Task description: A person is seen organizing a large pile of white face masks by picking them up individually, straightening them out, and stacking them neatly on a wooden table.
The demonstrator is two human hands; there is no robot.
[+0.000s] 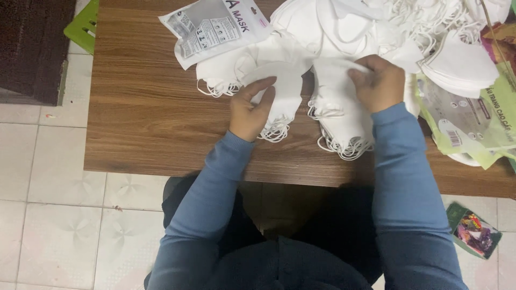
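At the top of the frame, left of centre, you have a flat rectangular mask pouch point(215, 29) lying tilted on the wooden table point(150, 113), white and grey with dark print and a pink corner. At the right edge lies a crumpled pale green and clear plastic package point(473, 123) carrying a small white barcode label point(454, 138). Lower right, on the tiled floor point(59, 177), sits a small green and purple packet point(473, 231).

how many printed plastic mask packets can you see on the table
2. A white packet lies flat at the top left of the table; a green packet sits at the right edge beside the right hand. More may be hidden under it.
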